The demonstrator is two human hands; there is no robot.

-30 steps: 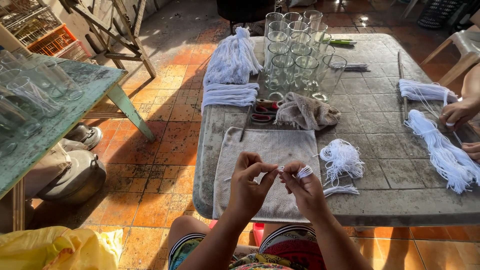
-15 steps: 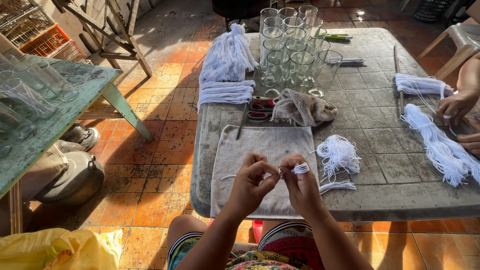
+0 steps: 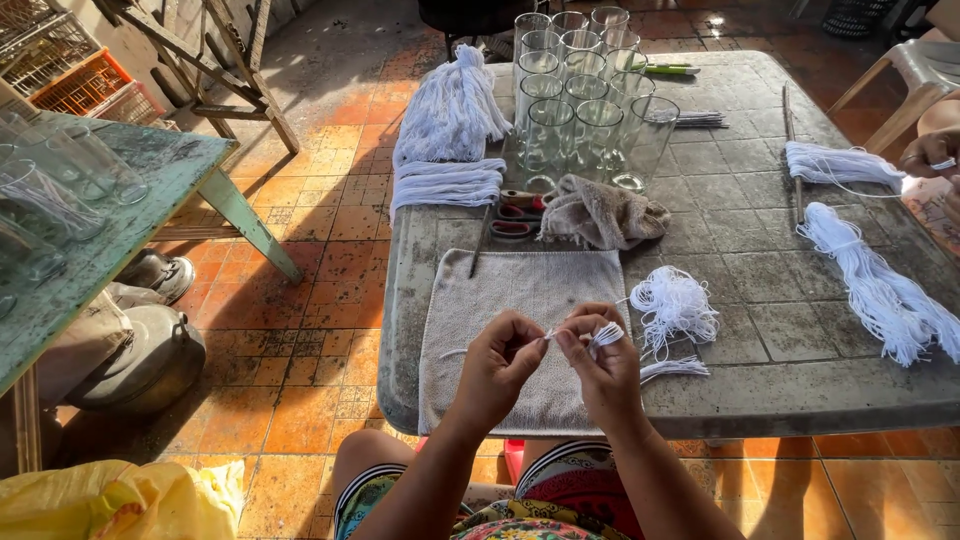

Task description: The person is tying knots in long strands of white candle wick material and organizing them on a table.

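The left hand (image 3: 497, 365) and the right hand (image 3: 600, 362) meet just above the near edge of a grey rectangular cloth towel (image 3: 520, 300) spread on the weathered grey stone-topped table (image 3: 760, 300). Between them runs a short bundle of thin white cotton strings (image 3: 603, 334): the left fingers are closed in a pinch on one end, and the right fingers are closed on the other, with a small looped tuft standing out above the right thumb. The bundle appears very light, limp and easily frayed; it holds no shape of its own, so it is best gripped at the ends with fingertip pressure, keeping the strands taut and together. To the right of the towel lies a loose tangle of white string (image 3: 675, 305), with a few cut lengths just below it. Beyond the towel lie red-handled scissors (image 3: 518, 215) and a crumpled beige rag (image 3: 600, 212), and further back a cluster of clear drinking glasses (image 3: 580, 90), fragile and close-packed. Left of the glasses rest folded bundles of white cord (image 3: 450, 130). Far right of the towel lie long white string hanks (image 3: 880, 290), near another person's hand (image 3: 930, 150).
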